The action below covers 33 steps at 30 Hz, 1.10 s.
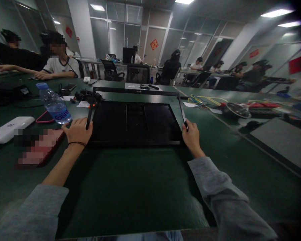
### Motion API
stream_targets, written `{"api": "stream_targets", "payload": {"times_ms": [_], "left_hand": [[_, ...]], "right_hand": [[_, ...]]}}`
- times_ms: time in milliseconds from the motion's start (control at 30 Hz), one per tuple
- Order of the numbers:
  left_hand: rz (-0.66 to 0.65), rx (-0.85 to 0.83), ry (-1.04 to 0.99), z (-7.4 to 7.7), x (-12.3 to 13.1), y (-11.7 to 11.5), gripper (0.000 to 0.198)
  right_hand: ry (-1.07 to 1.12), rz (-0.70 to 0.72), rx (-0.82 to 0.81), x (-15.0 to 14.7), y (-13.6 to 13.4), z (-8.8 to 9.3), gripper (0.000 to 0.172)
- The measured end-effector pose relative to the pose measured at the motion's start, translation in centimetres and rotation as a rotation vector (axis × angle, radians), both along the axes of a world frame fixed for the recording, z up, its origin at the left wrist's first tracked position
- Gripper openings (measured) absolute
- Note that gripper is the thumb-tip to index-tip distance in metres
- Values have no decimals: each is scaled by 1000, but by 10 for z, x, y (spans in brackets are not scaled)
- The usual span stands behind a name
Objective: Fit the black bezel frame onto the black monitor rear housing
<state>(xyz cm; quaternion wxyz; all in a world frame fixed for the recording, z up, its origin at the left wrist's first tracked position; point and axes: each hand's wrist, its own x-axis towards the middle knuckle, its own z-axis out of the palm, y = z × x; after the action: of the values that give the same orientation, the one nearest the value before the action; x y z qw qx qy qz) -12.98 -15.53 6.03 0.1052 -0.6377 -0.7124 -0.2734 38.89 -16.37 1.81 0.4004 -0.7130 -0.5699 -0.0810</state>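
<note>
Head view: left hand (77, 133) and right hand (191, 135) each grip a side of the black frame (138, 91), the dark panel (110, 120) between them, and a leftward swing could topple the bottle (54, 104) beside the left hand.

The frame (150, 93) at centre was black, like the panel (110, 120) below it. The table (130, 187) was dark green, the sleeves (214, 180) grey. At left, the bottle (52, 103) had a blue cap (41, 85); upper centre, the sign (154, 44) was red.
</note>
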Motion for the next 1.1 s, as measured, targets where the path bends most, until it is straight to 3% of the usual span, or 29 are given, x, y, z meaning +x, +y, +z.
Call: {"api": "stream_targets", "payload": {"times_ms": [300,567,733,933,1100], "left_hand": [[48,-209,-13,-18,-6,14,46],[93,-322,-47,-16,-10,16,60],[68,-430,-199,-20,-21,26,67],[56,-410,-126,-23,-19,27,67],[29,-425,-234,-24,-16,28,72]], "right_hand": [[-6,53,-139,6,8,-15,55],[85,123,-128,7,11,-14,51],[249,153,-149,8,13,-16,54],[743,334,-227,6,9,-10,78],[844,366,-194,0,4,-6,78]]}}
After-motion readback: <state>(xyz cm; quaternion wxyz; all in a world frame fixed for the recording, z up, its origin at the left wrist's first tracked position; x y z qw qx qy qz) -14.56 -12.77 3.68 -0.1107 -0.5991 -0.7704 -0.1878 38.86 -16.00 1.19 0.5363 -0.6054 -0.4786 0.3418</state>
